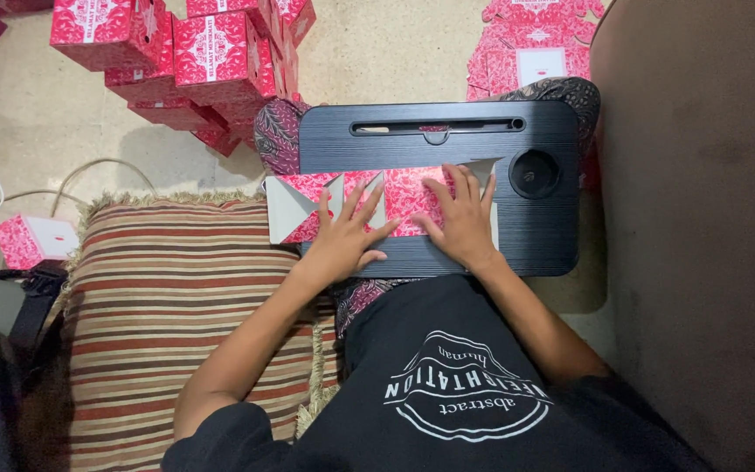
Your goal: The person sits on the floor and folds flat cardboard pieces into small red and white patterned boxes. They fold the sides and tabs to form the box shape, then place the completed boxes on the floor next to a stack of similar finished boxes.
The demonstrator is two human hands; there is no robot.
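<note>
A flat, unfolded red-and-white patterned cardboard box blank lies across a black lap tray resting on my knees. My left hand presses flat on the blank's left half, fingers spread. My right hand presses flat on its right half, fingers apart. White flaps of the blank stick out past the tray's left edge and near the tray's round cup recess.
Several assembled red patterned boxes are stacked on the floor at the upper left. One more box lies at the left. Flat blanks are piled at the top right. A striped cushion sits to my left, a dark surface to my right.
</note>
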